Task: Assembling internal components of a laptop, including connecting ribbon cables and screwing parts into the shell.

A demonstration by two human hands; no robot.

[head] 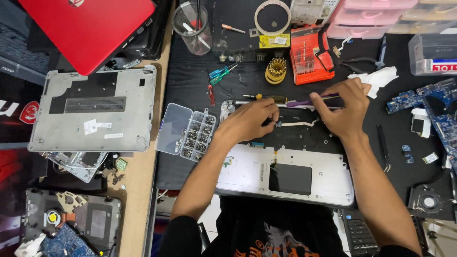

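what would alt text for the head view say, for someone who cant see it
A person's left hand and right hand work on an upturned silver laptop palmrest on a black mat; the right hand's fingers hold a purple-handled tool. A clear screw organiser lies left of it, with a grey laptop base cover and red laptop further left.

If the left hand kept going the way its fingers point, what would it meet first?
The left hand points up and right along the laptop shell. It would probably first meet the right hand, though the ribbon cable lies between and the heights are unclear.
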